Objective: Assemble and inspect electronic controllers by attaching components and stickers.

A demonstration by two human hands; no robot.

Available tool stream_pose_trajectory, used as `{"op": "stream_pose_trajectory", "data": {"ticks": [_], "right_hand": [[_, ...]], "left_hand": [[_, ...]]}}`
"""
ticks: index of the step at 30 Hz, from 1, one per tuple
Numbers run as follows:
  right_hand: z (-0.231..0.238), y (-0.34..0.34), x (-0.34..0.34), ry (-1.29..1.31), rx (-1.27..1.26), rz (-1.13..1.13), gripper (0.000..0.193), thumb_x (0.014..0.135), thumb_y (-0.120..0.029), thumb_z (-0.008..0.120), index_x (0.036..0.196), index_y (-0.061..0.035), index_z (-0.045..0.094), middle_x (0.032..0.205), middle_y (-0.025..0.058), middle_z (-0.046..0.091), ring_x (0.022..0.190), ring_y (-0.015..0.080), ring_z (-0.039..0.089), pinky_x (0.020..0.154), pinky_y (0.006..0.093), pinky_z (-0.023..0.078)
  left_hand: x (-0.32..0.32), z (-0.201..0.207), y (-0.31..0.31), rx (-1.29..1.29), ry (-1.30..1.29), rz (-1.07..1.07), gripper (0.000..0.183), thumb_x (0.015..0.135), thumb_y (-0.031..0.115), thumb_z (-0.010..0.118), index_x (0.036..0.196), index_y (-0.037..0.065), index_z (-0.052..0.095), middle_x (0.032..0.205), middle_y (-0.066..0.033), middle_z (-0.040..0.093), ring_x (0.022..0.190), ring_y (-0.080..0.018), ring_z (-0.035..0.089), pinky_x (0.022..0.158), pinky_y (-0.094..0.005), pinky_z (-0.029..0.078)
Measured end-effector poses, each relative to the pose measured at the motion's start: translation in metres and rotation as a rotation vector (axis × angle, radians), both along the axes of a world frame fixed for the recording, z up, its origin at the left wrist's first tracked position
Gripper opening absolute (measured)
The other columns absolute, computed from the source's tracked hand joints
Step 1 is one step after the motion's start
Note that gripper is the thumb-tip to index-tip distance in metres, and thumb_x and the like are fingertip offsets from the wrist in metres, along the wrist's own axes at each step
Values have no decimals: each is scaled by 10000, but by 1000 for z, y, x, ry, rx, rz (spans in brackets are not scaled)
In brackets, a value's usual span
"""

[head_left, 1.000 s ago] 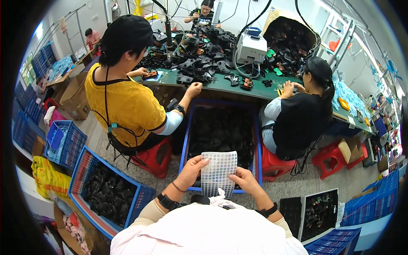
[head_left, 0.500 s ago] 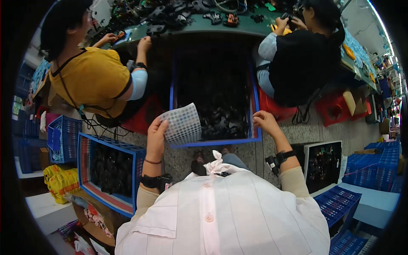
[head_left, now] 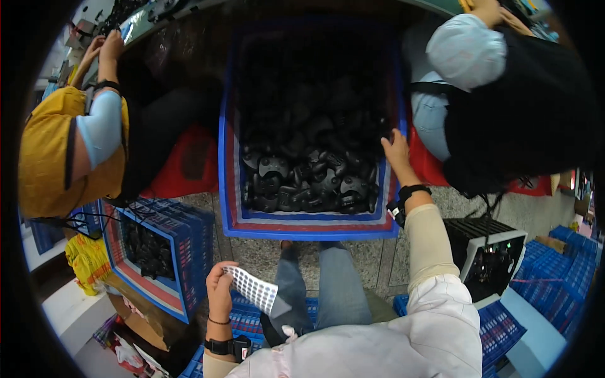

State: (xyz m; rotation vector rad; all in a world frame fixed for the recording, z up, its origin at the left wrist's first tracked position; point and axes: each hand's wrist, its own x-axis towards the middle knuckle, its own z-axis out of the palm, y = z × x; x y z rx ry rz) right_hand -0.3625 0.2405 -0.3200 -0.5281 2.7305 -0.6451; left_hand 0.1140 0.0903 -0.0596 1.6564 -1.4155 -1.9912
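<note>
My left hand (head_left: 220, 293) is low at the left, in front of my body. Its thumb and fingers pinch a white sheet of grey round stickers (head_left: 253, 288), which hangs tilted to the right. A large blue-rimmed crate (head_left: 309, 232) stands ahead of my legs. Black game controllers (head_left: 274, 167) lie heaped in it, and its far part is too dark to make out. My right hand (head_left: 396, 153) reaches over the crate's right side with thumb and forefinger apart. Dark shapes lie by its fingertips; I see nothing gripped there.
A person in a yellow top (head_left: 69, 151) sits at the left, and a person in black (head_left: 517, 113) at the right, both by a bench. Left of me stands a smaller crate (head_left: 178, 268) of black parts. A white-rimmed bin (head_left: 520, 252) and blue crates (head_left: 554, 264) are at the right.
The view has shifted down and closer to the large crate. My left hand has drawn the sticker sheet back toward my body. My right hand has stretched forward over the crate's edge, its fingers parting.
</note>
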Motion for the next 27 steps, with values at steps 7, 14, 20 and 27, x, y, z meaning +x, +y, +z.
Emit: {"op": "stream_pose_trajectory", "data": {"ticks": [7, 14, 20, 27], "right_hand": [[-64, -41, -66, 21, 141, 74, 715, 775, -399, 630, 1365, -126, 330, 1061, 275, 571, 998, 426, 562, 876, 475, 441], [-54, -43, 19, -204, -216, 281, 488, 743, -279, 611, 1193, -133, 492, 1014, 231, 624, 911, 419, 606, 787, 455, 486], [99, -63, 120, -1163, -852, -103, 474, 838, -170, 569, 1292, -142, 435, 1105, 125, 589, 853, 248, 649, 681, 355, 571], [282, -53, 175, -1463, -1294, 40, 535, 847, -192, 568, 1316, -141, 316, 1189, 125, 519, 1005, 274, 602, 805, 452, 539]], "left_hand": [[-21, -63, 10, 63, -83, -18, 200, 911, 100, 482, 1040, 11, 606, 726, 1, 581, 575, -14, 442, 527, -161, 336], [-42, -68, 20, 81, -78, -87, 221, 952, 175, 469, 1042, 22, 599, 708, -32, 588, 602, -54, 500, 546, -187, 385], [-91, -30, 18, 46, 126, -202, 355, 901, 107, 574, 1234, 18, 488, 1016, -87, 617, 859, -84, 563, 739, -213, 458], [-127, 61, 13, 0, 373, -142, 502, 881, 155, 619, 1298, -18, 399, 1086, -65, 578, 948, -85, 536, 798, -228, 453]]}}
